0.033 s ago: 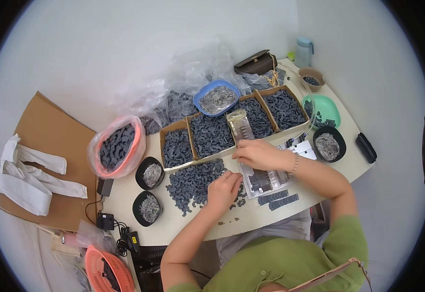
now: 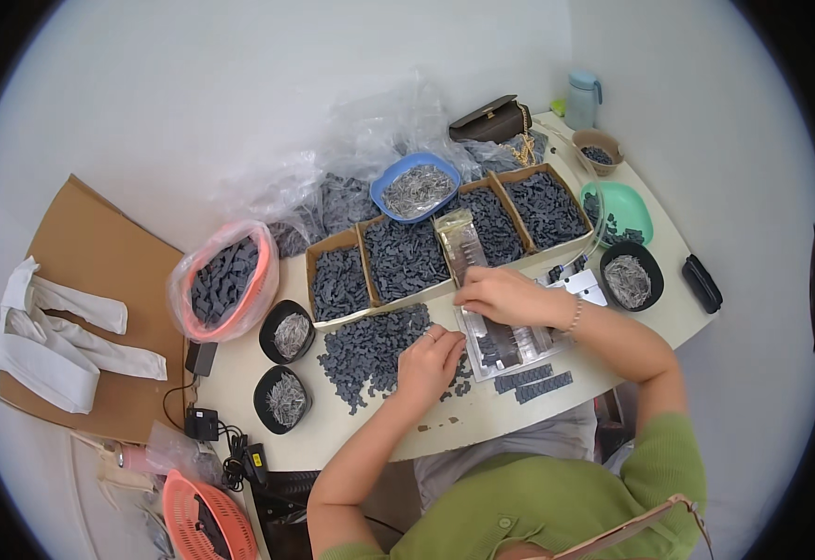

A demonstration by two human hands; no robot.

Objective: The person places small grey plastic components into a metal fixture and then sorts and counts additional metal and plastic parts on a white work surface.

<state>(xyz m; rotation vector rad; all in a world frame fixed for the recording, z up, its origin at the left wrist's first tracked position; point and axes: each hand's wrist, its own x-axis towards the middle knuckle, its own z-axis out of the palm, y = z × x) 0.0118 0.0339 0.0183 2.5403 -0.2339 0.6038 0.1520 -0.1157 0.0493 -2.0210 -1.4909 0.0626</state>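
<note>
My left hand (image 2: 426, 366) rests at the right edge of a loose pile of small dark grey plastic pieces (image 2: 363, 353), thumb and fingers pressed together. Anything in that pinch is too small to make out. Over the far left part of a silvery metal fixture (image 2: 536, 343) my right hand (image 2: 510, 297) is bent down, its fingertips closed together; what they hold, if anything, is hidden. The fixture carries a row of thin metal parts and some dark pieces. Just beyond the right hand a clear plastic tray (image 2: 462, 241) leans on the box. Jointed dark grey strips (image 2: 544, 388) lie before the fixture.
A divided cardboard box (image 2: 407, 297) full of dark pieces spans the back. Metal pins fill a blue bowl (image 2: 377, 194) and several black bowls (image 2: 266, 329). A green bowl (image 2: 638, 207) and black case (image 2: 702, 284) stand right, a bagged pink basket (image 2: 266, 271) left.
My right hand has shifted very slightly to the right above the fixture, its fingers still closed. My left hand stays at the edge of the pile.
</note>
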